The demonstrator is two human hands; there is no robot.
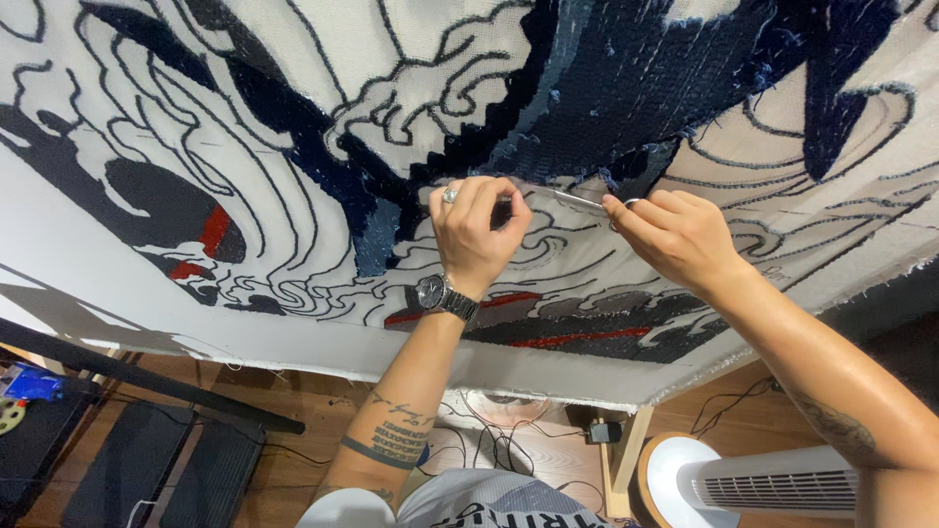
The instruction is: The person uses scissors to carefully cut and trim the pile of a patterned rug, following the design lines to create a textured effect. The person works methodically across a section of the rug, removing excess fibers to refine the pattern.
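Left hand: We see it raised against the cloth, fingers curled in tight with the tips pinched together on the fabric surface. A ring sits on one finger and a metal watch on the wrist; the forearm bears a tattoo.
Right hand: We see it closed round a pair of small scissors, a finger through one loop, the thin metal blades pointing left toward the left hand's fingertips.
Scissors: The blades lie flat against the cloth, just between the two hands; we cannot tell whether the blades are parted or shut.
Cloth: A large white sheet stretched upright before us, drawn over with black wave lines. Parts are filled with dark blue and black yarn, with a few red strips lower down. Both hands meet at the edge of a dark blue patch near the middle.
Frame: A dark bar runs along the lower left edge of the cloth, and a pale wooden leg shows below right of centre.
Floor: Brown wood, with tangled black cables lying under the cloth.
Fan: A white tower fan lies low at the right, near our right arm.
Left corner: Dark flat panels rest on the floor, with a small blue thing beside them.
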